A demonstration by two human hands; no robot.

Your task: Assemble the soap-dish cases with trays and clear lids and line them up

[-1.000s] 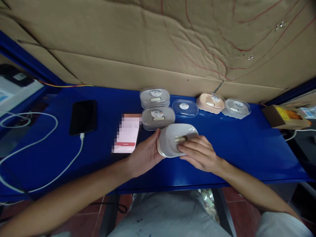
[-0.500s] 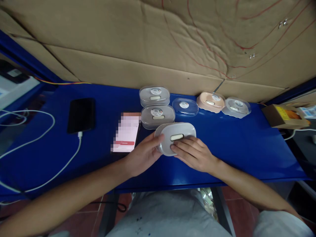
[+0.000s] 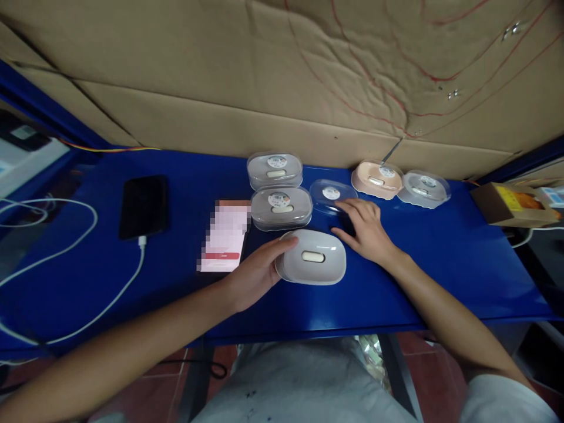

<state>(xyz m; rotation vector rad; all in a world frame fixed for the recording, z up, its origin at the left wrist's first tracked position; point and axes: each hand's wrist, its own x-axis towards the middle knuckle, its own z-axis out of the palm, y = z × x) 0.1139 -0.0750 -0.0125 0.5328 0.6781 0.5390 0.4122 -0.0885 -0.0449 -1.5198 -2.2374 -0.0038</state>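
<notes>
A grey oval box (image 3: 317, 271) with a pale oblong inset in its top is held over the near part of the table. My left hand (image 3: 259, 267) is closed around its left end, thumb on top and the other fingers mostly hidden beneath. Farther back to the right, my right hand (image 3: 368, 229) is open, fingers and thumb apart. Its fingertips reach the near right edge of a clear plastic lid (image 3: 324, 201) with a round white label; whether they press on it I cannot tell.
Two grey boxes under clear labelled lids, one nearer (image 3: 259, 211) and one farther (image 3: 258, 169), stand left of the loose lid. At the back right are a pink box (image 3: 365, 175) and another grey box (image 3: 434, 194). A lit phone (image 3: 229, 235), a dark device (image 3: 144, 205) and a white cable (image 3: 127, 299) lie left.
My right hand has left the grey box and moved back and right to the clear lid. The box, still in my left hand, sits slightly lower and more level.
</notes>
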